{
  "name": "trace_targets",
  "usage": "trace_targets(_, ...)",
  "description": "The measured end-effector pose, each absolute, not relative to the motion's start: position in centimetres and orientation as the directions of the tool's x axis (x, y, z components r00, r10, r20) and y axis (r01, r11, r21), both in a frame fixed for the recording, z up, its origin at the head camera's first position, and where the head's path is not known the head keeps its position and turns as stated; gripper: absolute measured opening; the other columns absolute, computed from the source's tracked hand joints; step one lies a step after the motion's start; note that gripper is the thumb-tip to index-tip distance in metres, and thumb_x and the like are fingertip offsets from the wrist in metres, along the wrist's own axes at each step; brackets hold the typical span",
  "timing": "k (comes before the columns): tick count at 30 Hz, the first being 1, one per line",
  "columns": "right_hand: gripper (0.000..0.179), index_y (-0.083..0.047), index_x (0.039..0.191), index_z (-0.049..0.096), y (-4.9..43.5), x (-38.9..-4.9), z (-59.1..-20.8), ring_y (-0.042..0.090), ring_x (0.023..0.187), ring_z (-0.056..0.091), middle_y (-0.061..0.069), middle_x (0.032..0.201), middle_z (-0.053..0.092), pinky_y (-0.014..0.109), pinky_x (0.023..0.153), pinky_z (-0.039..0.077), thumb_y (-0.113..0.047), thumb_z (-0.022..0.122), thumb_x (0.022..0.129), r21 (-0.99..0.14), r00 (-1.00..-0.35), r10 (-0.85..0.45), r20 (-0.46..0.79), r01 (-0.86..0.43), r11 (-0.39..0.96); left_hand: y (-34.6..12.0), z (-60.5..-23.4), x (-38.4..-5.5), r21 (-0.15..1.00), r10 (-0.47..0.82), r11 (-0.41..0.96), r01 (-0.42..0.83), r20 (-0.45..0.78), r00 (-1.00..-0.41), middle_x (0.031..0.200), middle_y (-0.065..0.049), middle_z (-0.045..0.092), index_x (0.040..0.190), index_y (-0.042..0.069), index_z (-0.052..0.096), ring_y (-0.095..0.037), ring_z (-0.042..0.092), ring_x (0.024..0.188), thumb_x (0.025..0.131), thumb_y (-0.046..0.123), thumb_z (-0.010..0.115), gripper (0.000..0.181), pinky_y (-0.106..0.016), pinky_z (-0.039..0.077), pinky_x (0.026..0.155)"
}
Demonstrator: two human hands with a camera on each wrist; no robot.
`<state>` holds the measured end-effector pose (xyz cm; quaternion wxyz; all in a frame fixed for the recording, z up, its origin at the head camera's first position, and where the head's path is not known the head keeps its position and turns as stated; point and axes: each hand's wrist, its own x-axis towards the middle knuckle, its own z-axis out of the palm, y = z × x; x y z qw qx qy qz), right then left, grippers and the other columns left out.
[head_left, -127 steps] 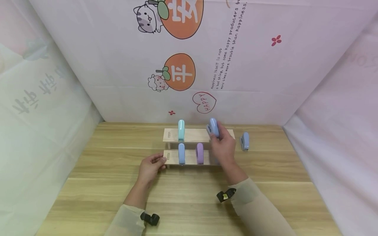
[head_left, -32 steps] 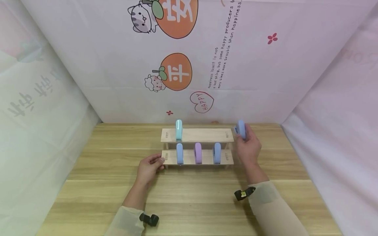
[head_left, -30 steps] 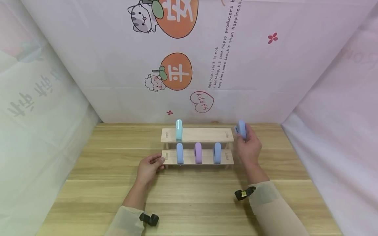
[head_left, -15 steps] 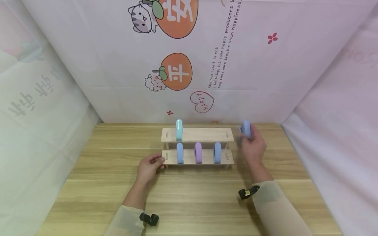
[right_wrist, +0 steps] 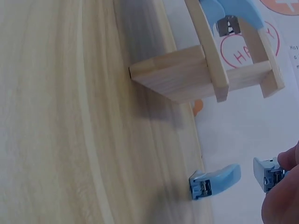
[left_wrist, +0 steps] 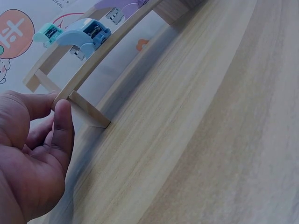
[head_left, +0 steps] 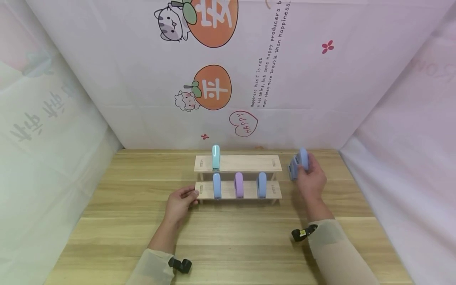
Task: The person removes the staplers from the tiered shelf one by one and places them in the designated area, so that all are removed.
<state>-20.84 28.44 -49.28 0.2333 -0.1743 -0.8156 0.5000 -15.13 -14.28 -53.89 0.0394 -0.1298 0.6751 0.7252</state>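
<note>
My left hand (head_left: pixel 179 204) pinches the left end of a two-step wooden rack (head_left: pixel 249 163) between thumb and fingers. Right of the rack, my right hand (head_left: pixel 312 180) holds a blue stapler (head_left: pixel 303 158), raised off the table. Just below and left of it a second blue stapler (head_left: pixel 293 171) stands on the table, partly covered in the head view; the right wrist view shows that stapler (right_wrist: pixel 215 182) apart from the held one (right_wrist: pixel 266 173). On the lower step stand a light blue stapler (head_left: pixel 217 186), a purple stapler (head_left: pixel 239 185) and another blue stapler (head_left: pixel 261 185). The upper step bears a mint stapler (head_left: pixel 215 157).
The wooden table (head_left: pixel 228 237) reaches back to a white printed cloth wall (head_left: pixel 292 118). White cloth also hangs at the left (head_left: pixel 53 130) and right (head_left: pixel 402 130). The rack stands on short legs (left_wrist: pixel 91 109) near the back edge.
My right hand has carried the blue stapler from above the upper step to the rack's right side, then slightly farther right. The second blue stapler has come partly into sight. My left hand stays put.
</note>
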Motion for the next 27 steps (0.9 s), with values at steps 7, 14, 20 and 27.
trace_targets(7,0.057,-0.012,0.154,0.049,29.5,-21.0,-49.8,0.027,0.142,0.048,0.01,0.153,0.051,0.039,0.121,0.039,-0.007,0.063,0.1,-0.91,-0.831,0.533,0.155,0.089,0.404,-14.2,-54.0,-15.1,0.968,-0.124,-0.081,-0.237,-0.246,-0.961,0.109,-0.016,0.071,0.126,-0.005,0.068,-0.02,0.071,0.085,0.094,0.008,0.078,0.036,-0.028,0.065,0.076)
trace_targets(14,0.059,-0.01,0.155,0.046,30.1,-21.1,-50.1,0.025,0.144,0.046,0.012,0.155,0.048,0.036,0.122,0.036,-0.002,0.061,0.099,-0.92,-0.831,0.543,0.123,0.109,0.376,-14.2,-53.9,-15.1,0.969,-0.13,-0.071,-0.236,-0.243,-0.961,0.109,-0.015,0.071,0.126,-0.004,0.068,-0.02,0.07,0.084,0.094,0.008,0.078,0.036,-0.028,0.065,0.076)
trace_targets(20,0.06,-0.011,0.157,0.043,30.4,-21.2,-50.6,0.022,0.146,0.042,0.01,0.158,0.045,0.034,0.124,0.033,-0.001,0.059,0.1,-0.933,-0.835,0.545,0.075,0.133,0.333,-14.2,-54.1,-15.2,0.969,-0.132,-0.071,-0.236,-0.244,-0.961,0.109,-0.016,0.071,0.125,-0.005,0.068,-0.02,0.071,0.084,0.093,0.008,0.079,0.036,-0.029,0.065,0.077)
trace_targets(27,0.063,-0.022,0.16,0.04,30.6,-21.4,-51.1,0.016,0.149,0.037,0.002,0.161,0.041,0.03,0.125,0.029,-0.005,0.058,0.102,-0.963,-0.826,0.562,-0.049,0.189,0.194,-14.1,-54.0,-15.2,0.97,-0.131,-0.063,-0.233,-0.24,-0.962,0.111,-0.016,0.071,0.127,-0.005,0.068,-0.02,0.07,0.085,0.094,0.01,0.079,0.037,-0.029,0.065,0.079)
